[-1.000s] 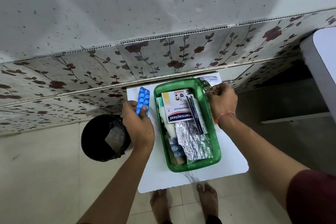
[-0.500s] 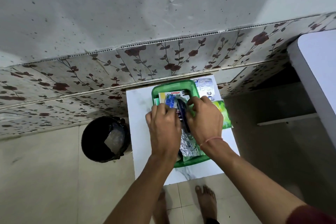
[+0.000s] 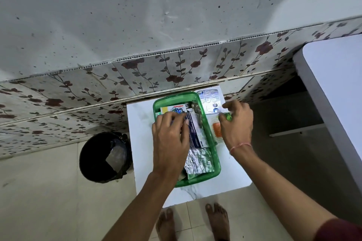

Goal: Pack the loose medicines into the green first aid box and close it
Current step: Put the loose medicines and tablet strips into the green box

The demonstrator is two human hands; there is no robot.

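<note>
Fingers on the left hand (image 3: pixel 170 139) are spread flat, pressing down on the stuff inside the green first aid box (image 3: pixel 214 159), palm over the left half of it. Can't really tell if anything is pinched under there, it looks more like a flat press than a grip. The right hand (image 3: pixel 236 123) is outside the box, just past its right rim, with thumb and fingers curled in on a small bright green thing (image 3: pixel 228 117); too small to say what it is.

The box sits open on a small white table (image 3: pixel 143 143) pushed up against a flower-patterned wall. Inside you can see a dark blue and white carton (image 3: pixel 195 130) lying along the middle, crinkly silver blister strips (image 3: pixel 198 160) toward the near end, and a white and yellow packet (image 3: pixel 172 108) at the far end, partly under the left fingertips.

Loose on the table right of the box: a silver blister sheet (image 3: pixel 210 100) at the far corner and an orange and white pack (image 3: pixel 216 129) touching the box's rim, next to the right hand. A black bucket (image 3: pixel 103 157) stands on the floor left of the table.
</note>
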